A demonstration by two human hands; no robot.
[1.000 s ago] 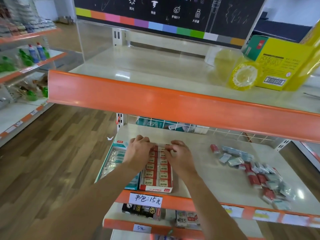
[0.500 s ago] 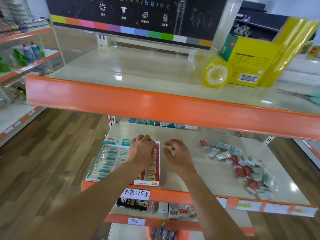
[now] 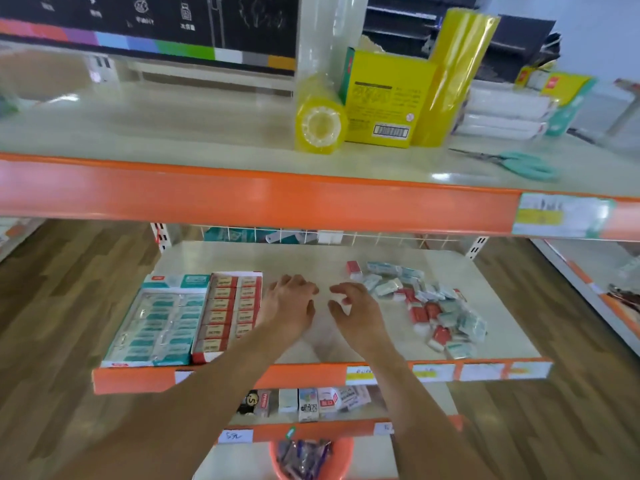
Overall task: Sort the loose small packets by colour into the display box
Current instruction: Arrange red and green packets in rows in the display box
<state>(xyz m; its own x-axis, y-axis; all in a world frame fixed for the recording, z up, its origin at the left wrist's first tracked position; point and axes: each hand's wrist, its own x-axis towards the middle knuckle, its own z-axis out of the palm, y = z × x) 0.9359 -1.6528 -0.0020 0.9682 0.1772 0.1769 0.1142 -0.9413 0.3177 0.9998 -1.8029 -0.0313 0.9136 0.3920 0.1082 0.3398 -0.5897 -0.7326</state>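
Note:
The display box (image 3: pixel 116 362) sits at the left of the middle shelf, with teal packets (image 3: pixel 162 322) in rows on its left side and red packets (image 3: pixel 228 306) in rows on its right. A loose pile of red and teal small packets (image 3: pixel 429 306) lies at the right of the same shelf. My left hand (image 3: pixel 289 306) hovers just right of the box, fingers loosely bent, holding nothing. My right hand (image 3: pixel 353 310) hangs beside it, fingers loosely curled and empty, its fingertips close to the left edge of the pile.
The orange lip of the upper shelf (image 3: pixel 259 199) overhangs the work area. On it stand a yellow tape roll (image 3: pixel 320 124), a yellow box (image 3: pixel 384 98) and teal scissors (image 3: pixel 523 164). Below are boxed goods (image 3: pixel 308 403) and an orange bowl (image 3: pixel 277 462).
Both hands have left the red rows of the box and moved right over the bare shelf, toward the loose pile. The view has also swung right.

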